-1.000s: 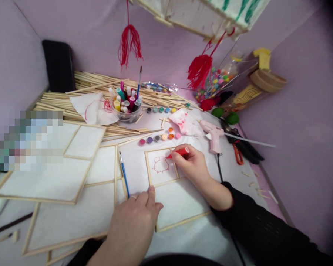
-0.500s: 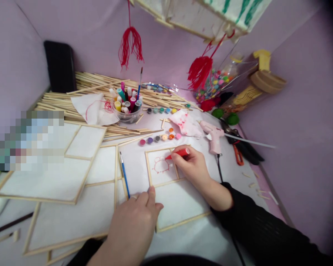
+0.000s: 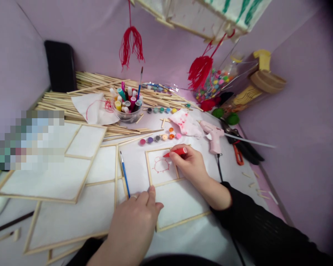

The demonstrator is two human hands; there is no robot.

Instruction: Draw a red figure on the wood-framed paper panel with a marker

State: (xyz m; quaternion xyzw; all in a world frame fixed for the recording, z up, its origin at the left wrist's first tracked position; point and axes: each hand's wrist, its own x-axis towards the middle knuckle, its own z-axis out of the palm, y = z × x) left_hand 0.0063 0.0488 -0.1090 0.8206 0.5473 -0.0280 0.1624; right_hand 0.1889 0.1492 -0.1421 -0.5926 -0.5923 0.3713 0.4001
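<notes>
My right hand (image 3: 190, 162) is closed around a red marker (image 3: 180, 151), its tip at the upper part of a red outline drawing (image 3: 161, 165). The drawing, rounded with short marks along its edge, is in the upper left pane of a wood-framed white panel (image 3: 180, 201). My left hand (image 3: 137, 218) rests on the panel's left edge, fingertips on the frame, thumb apart from the index finger and nothing held. Beside its fingers lies a blue paintbrush (image 3: 124, 173).
More framed panels (image 3: 72, 214) lie on the left. Behind are wooden sticks (image 3: 94, 83), a tub of markers (image 3: 129, 116) and small paint pots (image 3: 157, 138). A pink glue gun (image 3: 215, 138) and pliers (image 3: 238, 151) lie right. Red tassels (image 3: 131, 46) hang above.
My right hand has shifted slightly left and up with the red marker, whose tip is now nearer the top of the drawing. My left hand has stayed in place.
</notes>
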